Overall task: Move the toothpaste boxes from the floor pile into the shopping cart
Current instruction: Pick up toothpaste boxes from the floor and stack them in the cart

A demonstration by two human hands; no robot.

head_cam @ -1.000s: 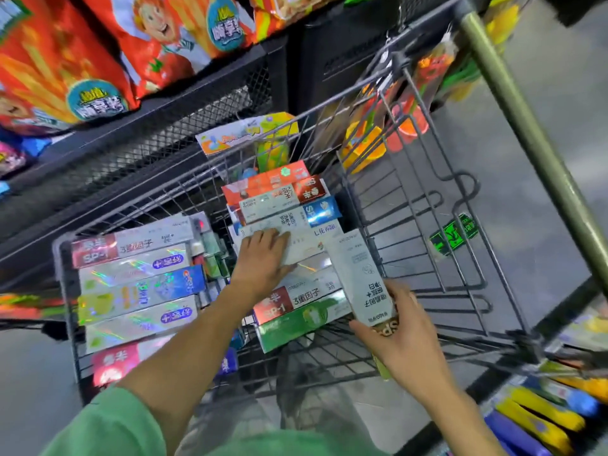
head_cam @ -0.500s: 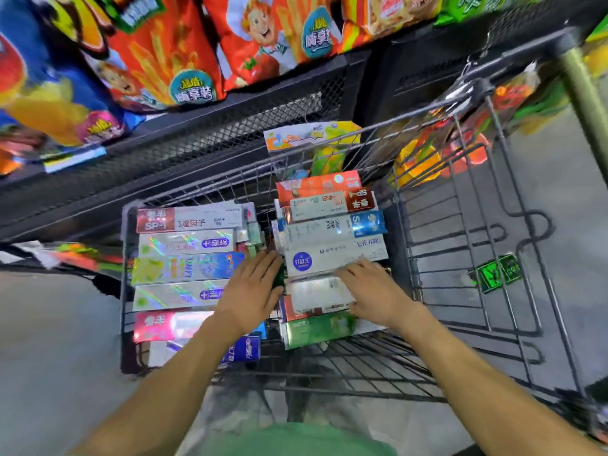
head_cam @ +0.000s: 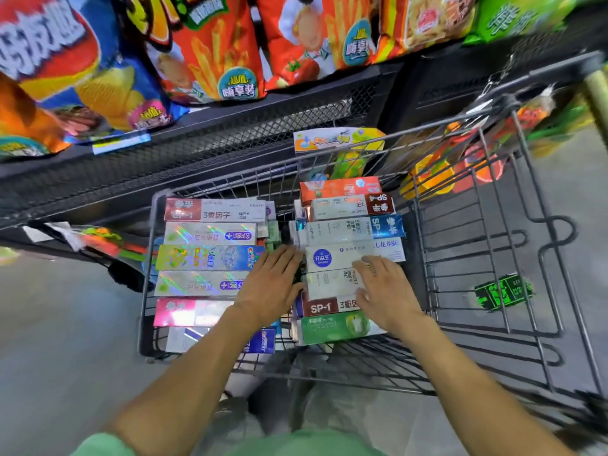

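Both hands now lie flat on the right-hand stack of toothpaste boxes (head_cam: 348, 255) at the centre of the frame: the white box (head_cam: 332, 283) held by the right hand (head_cam: 386, 291) a second ago sits in the row inside the shopping cart (head_cam: 493, 258), let go. The left hand (head_cam: 271, 284), fingers straight, presses the stack's left edge, beside the left-hand stack (head_cam: 207, 258). One more box appears delivered. The floor pile is out of frame; the snack bags (head_cam: 204, 47) across the top are blurred.
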